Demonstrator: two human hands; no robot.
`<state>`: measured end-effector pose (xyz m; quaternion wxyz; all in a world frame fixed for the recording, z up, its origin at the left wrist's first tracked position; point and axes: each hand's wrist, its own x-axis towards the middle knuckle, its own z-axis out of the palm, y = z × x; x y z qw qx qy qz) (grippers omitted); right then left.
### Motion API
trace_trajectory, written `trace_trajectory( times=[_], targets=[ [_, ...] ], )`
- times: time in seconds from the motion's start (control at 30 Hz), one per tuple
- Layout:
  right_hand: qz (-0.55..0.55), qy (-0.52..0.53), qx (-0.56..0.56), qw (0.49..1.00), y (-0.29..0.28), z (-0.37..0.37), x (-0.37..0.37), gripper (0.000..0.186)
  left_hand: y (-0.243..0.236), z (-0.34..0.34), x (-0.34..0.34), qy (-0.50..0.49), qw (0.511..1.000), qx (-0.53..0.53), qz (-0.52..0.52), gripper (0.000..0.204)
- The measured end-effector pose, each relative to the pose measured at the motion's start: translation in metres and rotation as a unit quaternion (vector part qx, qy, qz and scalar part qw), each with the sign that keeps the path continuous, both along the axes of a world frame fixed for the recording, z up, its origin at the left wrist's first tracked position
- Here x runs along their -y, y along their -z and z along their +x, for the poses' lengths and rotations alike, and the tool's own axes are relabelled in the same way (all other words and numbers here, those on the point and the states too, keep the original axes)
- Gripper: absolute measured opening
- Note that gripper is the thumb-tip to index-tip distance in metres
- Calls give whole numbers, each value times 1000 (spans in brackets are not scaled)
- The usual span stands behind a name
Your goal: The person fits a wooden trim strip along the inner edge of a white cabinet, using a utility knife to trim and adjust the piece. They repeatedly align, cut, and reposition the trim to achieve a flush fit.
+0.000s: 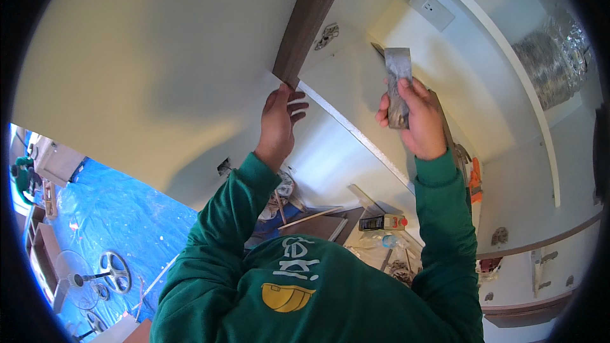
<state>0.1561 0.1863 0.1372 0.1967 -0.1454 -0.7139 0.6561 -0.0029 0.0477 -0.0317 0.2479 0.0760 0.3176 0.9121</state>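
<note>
My left hand (pixel 278 124) is raised to the lower end of a dark brown edging strip (pixel 311 22), which lies along the edge of a white cabinet panel (pixel 159 57). Thumb and forefinger close on that end, while the other fingers reach out past it to the right. Beyond the hand, the bare panel edge (pixel 356 133) shows as a pale, rough line. In my right hand (pixel 422 114) is a flat, grey, blade-like tool (pixel 398 67) with a worn brownish lower part. It points upward, apart from the panel, in front of the cabinet's inside.
A wall socket (pixel 432 9) and silvery flexible duct (pixel 553 67) are at upper right. An orange-handled tool (pixel 475 181) lies beside my right forearm. Below are a rectangular can (pixel 381 222) and wood offcuts. Blue sheeting (pixel 127 209) and a fan (pixel 76 279) are lower left; another person (pixel 24 178) is far left.
</note>
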Motion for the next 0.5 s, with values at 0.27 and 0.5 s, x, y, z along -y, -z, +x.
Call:
trace_trajectory(
  times=[0.27,0.5],
  targets=[
    [-191,-93,67,975,33,38,79,32,15,70,29,113,984,-134,13,41],
    [-276,-150,126,941,98,21,92,30,-19,85,48,144,973,-156,-85,46]
  ],
)
